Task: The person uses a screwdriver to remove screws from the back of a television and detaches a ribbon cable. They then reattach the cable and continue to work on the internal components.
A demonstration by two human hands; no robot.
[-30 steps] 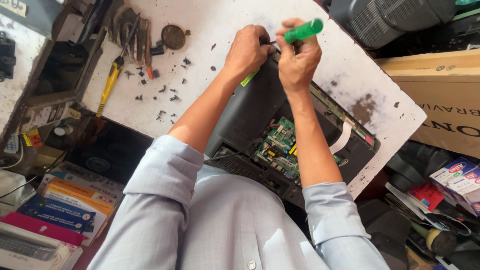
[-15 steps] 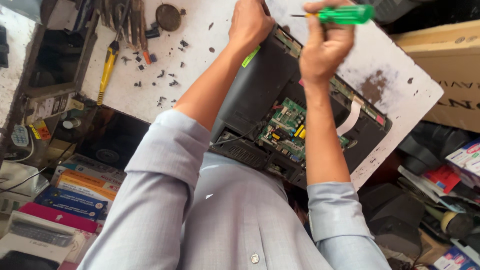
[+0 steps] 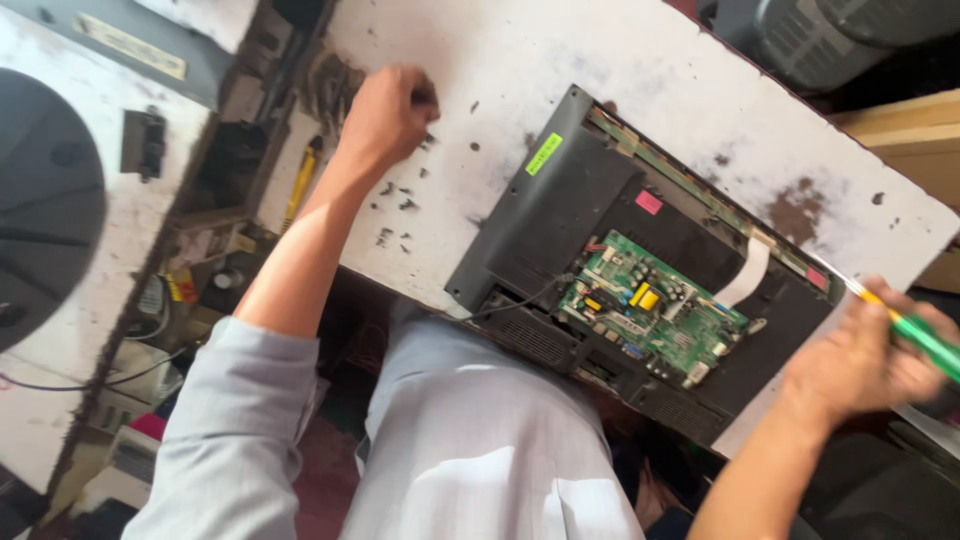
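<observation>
A black flat-panel monitor [image 3: 560, 215] lies face down on a worn white table [image 3: 650, 90], its back partly open and a green circuit board [image 3: 650, 310] exposed. My left hand [image 3: 388, 112] is closed into a fist over the table at the left, above several small dark screws [image 3: 400, 200]; whether it holds anything is hidden. My right hand [image 3: 865, 365] is at the table's right edge, gripping a green-handled screwdriver [image 3: 925, 335] whose tip points toward the monitor's corner.
A yellow-handled tool [image 3: 298, 185] and other tools lie at the table's left end. A white ribbon cable [image 3: 745, 275] runs from the board. A cardboard box [image 3: 915, 150] stands at the right, cluttered shelves and a cable at the left.
My left hand moved left off the monitor to the loose screws. My right hand drew the screwdriver down and right, away from the monitor's top. The camera view shifted.
</observation>
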